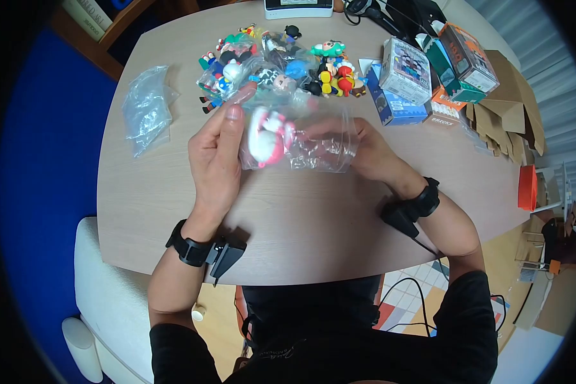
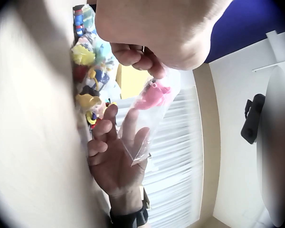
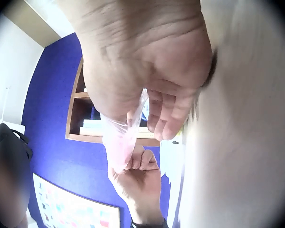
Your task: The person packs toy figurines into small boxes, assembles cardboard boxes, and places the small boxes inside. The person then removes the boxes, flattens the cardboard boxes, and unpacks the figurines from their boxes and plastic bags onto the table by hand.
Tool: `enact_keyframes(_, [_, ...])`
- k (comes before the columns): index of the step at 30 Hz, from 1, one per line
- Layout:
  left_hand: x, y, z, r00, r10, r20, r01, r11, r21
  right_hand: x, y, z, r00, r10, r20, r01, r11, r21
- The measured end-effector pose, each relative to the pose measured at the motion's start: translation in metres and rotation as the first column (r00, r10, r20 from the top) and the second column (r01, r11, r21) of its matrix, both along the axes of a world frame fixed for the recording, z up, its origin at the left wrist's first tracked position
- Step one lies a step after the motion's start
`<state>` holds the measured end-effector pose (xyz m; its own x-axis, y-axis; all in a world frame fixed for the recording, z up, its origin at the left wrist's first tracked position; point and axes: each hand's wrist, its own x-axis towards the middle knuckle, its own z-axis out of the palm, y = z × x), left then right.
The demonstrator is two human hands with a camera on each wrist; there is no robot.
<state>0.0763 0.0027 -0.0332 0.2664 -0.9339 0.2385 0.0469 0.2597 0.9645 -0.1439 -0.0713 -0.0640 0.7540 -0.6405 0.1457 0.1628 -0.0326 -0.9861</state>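
A clear plastic bag (image 1: pixel 323 147) stretches between the two hands above the table. Inside its left end is a pink and white toy figure (image 1: pixel 267 137), blurred in the head view. My left hand (image 1: pixel 217 144) grips the bag at that end, with fingers curled around it in the right wrist view. At the bag's other end is my right hand (image 1: pixel 374 153). In the left wrist view, the thumb and index finger of the right hand (image 2: pixel 116 166) show through the clear plastic, spread apart, short of the pink figure (image 2: pixel 153 96).
A pile of small toy figures (image 1: pixel 281 67), several in clear bags, lies beyond the hands. An unoccupied-looking plastic bag (image 1: pixel 148 109) lies at left. Boxes (image 1: pixel 406 70) and torn cardboard (image 1: pixel 509 115) crowd the right back. A white device (image 1: pixel 299 8) stands at the far edge.
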Motion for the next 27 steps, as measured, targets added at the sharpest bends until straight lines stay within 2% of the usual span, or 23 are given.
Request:
enact_keyframes(3, [0.004, 0.005, -0.001, 0.996, -0.082, 0.023, 0.081, 0.996, 0.027, 0.001, 0.006, 0.005, 0.994, 0.047, -0.100, -0.044, 0.998, 0.034])
enact_keyframes(5, [0.003, 0.007, -0.001, 0.992, -0.124, 0.038, 0.126, 0.991, -0.035, -0.001, 0.006, 0.007, 0.991, 0.106, -0.078, -0.087, 0.972, 0.217])
enact_keyframes(8, [0.002, 0.006, -0.005, 0.990, -0.136, 0.039, 0.140, 0.985, -0.099, 0.003, 0.008, 0.010, 0.997, 0.068, -0.037, -0.060, 0.981, 0.184])
enact_keyframes(12, [0.003, 0.006, -0.007, 0.974, -0.218, -0.059, 0.215, 0.976, -0.045, 0.006, 0.011, 0.005, 0.999, 0.043, 0.026, -0.048, 0.972, 0.230])
enact_keyframes(14, [-0.002, 0.003, -0.008, 0.979, -0.200, -0.043, 0.198, 0.979, -0.043, 0.006, 0.007, -0.006, 0.998, 0.045, 0.048, -0.050, 0.992, 0.118])
enact_keyframes(15, [-0.002, 0.003, -0.008, 0.979, -0.200, -0.042, 0.199, 0.979, -0.043, 0.004, 0.006, -0.008, 0.998, 0.045, 0.049, -0.050, 0.992, 0.118])
enact_keyframes(17, [-0.001, 0.004, -0.007, 0.954, -0.282, -0.106, 0.281, 0.959, -0.024, 0.000, 0.004, -0.011, 0.996, 0.016, -0.087, -0.004, 0.992, 0.129])
enact_keyframes(21, [0.003, 0.004, -0.008, 0.971, -0.238, -0.010, 0.238, 0.971, 0.003, -0.003, 0.006, -0.003, 0.998, -0.016, -0.062, 0.025, 0.990, 0.141])
enact_keyframes(23, [0.007, 0.003, -0.009, 0.958, -0.286, 0.003, 0.286, 0.957, 0.057, -0.003, 0.004, -0.003, 0.997, 0.026, -0.078, -0.005, 0.965, 0.264])
enact_keyframes(27, [0.001, -0.001, -0.005, 0.984, -0.171, 0.047, 0.172, 0.985, 0.002, -0.005, 0.001, -0.006, 0.996, 0.017, -0.092, -0.001, 0.984, 0.178])
